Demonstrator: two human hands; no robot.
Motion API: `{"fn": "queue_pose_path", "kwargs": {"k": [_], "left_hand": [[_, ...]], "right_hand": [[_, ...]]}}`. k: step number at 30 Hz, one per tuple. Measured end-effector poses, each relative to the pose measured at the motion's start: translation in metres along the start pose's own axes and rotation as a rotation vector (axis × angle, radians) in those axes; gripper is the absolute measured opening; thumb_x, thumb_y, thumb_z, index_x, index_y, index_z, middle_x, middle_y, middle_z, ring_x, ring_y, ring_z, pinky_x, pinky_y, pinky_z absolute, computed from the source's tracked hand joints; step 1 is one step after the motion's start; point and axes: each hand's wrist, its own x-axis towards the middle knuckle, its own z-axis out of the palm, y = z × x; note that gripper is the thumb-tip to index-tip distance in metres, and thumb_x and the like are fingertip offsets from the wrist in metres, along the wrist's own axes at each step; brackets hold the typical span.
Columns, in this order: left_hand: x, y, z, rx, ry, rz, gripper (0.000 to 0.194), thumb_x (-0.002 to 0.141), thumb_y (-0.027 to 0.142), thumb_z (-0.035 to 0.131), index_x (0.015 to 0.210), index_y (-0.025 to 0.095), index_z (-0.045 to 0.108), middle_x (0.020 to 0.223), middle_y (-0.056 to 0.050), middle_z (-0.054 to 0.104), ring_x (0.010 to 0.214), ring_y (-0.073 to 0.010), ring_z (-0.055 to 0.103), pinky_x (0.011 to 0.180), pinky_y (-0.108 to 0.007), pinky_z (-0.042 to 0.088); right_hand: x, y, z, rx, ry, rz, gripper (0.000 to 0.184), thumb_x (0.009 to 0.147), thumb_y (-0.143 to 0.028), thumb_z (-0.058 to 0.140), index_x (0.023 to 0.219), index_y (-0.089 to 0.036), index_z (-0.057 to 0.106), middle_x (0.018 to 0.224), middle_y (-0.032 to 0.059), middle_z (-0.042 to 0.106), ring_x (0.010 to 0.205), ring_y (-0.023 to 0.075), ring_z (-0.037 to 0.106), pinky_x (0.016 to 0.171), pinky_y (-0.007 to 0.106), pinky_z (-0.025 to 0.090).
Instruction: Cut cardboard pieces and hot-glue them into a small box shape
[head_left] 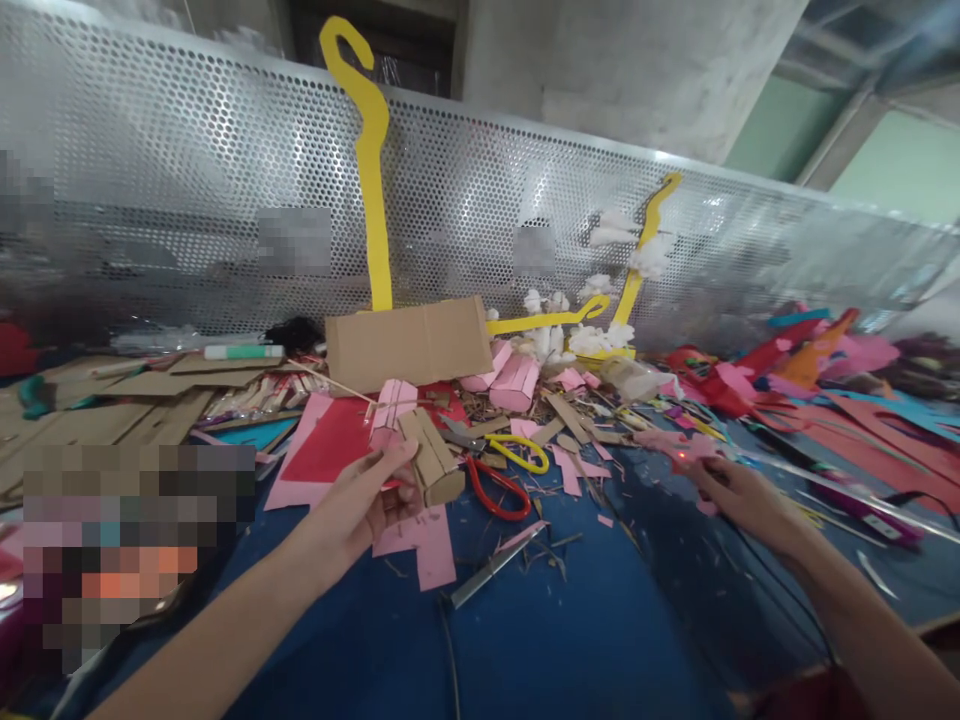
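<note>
My left hand [382, 490] pinches a small folded cardboard box [431, 462] at its left side, thumb on top. In my right hand [731, 490] is a pink glue gun [679, 448] with a small red light glowing; its tip points left and a dark cable trails toward my forearm. Scissors [501, 490] with one red and one yellow handle lie just right of the box. A pink paper piece [435, 555] rests on the blue table below the box. Beside it is a metal-bladed cutter [499, 565].
A brown cardboard panel [409, 345] and a tall yellow hook-shaped cutout [371, 180] stand before a perforated metal screen [480, 180]. Cardboard sheets [135, 410] pile up at left, red paper strips [874, 450] at right. Scraps cover the middle of the blue table [555, 650].
</note>
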Motion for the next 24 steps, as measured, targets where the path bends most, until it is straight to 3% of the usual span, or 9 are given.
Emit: {"fn": "queue_pose_path", "kwargs": {"k": [5, 10, 15, 18, 21, 24], "left_hand": [[-0.001, -0.001, -0.002, 0.029, -0.024, 0.007, 0.040, 0.070, 0.044, 0.090, 0.068, 0.016, 0.062, 0.062, 0.001, 0.059, 0.056, -0.0116, 0.058, 0.057, -0.025, 0.057], [-0.001, 0.000, 0.002, 0.007, 0.006, -0.002, 0.041, 0.064, 0.041, 0.093, 0.067, 0.016, 0.061, 0.059, 0.001, 0.059, 0.054, -0.0123, 0.059, 0.056, -0.025, 0.058], [0.002, 0.000, -0.002, -0.049, 0.017, -0.014, 0.033, 0.072, 0.036, 0.090, 0.074, 0.016, 0.065, 0.063, -0.001, 0.064, 0.053, -0.0126, 0.062, 0.058, -0.027, 0.061], [0.002, 0.001, -0.002, -0.106, 0.038, -0.026, 0.022, 0.080, 0.030, 0.084, 0.084, 0.015, 0.068, 0.074, -0.002, 0.070, 0.056, -0.0129, 0.067, 0.063, -0.029, 0.064], [0.000, 0.005, 0.002, -0.143, 0.084, -0.045, 0.021, 0.085, 0.025, 0.078, 0.074, 0.013, 0.066, 0.069, -0.002, 0.068, 0.056, -0.0134, 0.068, 0.066, -0.029, 0.065], [-0.001, 0.008, 0.002, -0.150, 0.063, -0.050, 0.025, 0.086, 0.027, 0.078, 0.070, 0.012, 0.066, 0.067, -0.004, 0.069, 0.063, -0.0171, 0.073, 0.067, -0.028, 0.064]], "right_hand": [[-0.003, 0.004, -0.010, 0.109, -0.078, 0.055, 0.054, 0.082, -0.067, 0.053, 0.085, -0.016, 0.072, 0.077, 0.0145, 0.076, 0.069, 0.0293, 0.070, 0.060, 0.034, 0.050], [-0.004, -0.018, -0.007, 0.201, -0.077, 0.047, 0.062, 0.078, -0.076, 0.057, 0.080, -0.016, 0.069, 0.070, 0.0130, 0.073, 0.064, 0.0257, 0.064, 0.059, 0.034, 0.048], [-0.020, -0.078, -0.004, 0.459, -0.122, -0.028, 0.052, 0.091, -0.069, 0.053, 0.076, -0.020, 0.059, 0.066, 0.0037, 0.061, 0.061, 0.0171, 0.055, 0.058, 0.030, 0.044], [-0.035, -0.126, 0.002, 0.820, -0.255, -0.027, 0.049, 0.085, -0.062, 0.068, 0.065, -0.021, 0.052, 0.060, -0.0012, 0.052, 0.056, 0.0141, 0.047, 0.052, 0.027, 0.037], [-0.048, -0.172, 0.019, 0.883, -0.459, -0.099, 0.051, 0.090, -0.062, 0.063, 0.063, -0.020, 0.055, 0.057, -0.0017, 0.047, 0.054, 0.0130, 0.041, 0.049, 0.027, 0.031], [-0.059, -0.206, 0.044, 0.944, -0.557, -0.246, 0.050, 0.095, -0.061, 0.058, 0.069, -0.018, 0.059, 0.056, -0.0031, 0.044, 0.058, 0.0136, 0.044, 0.057, 0.028, 0.038]]}}
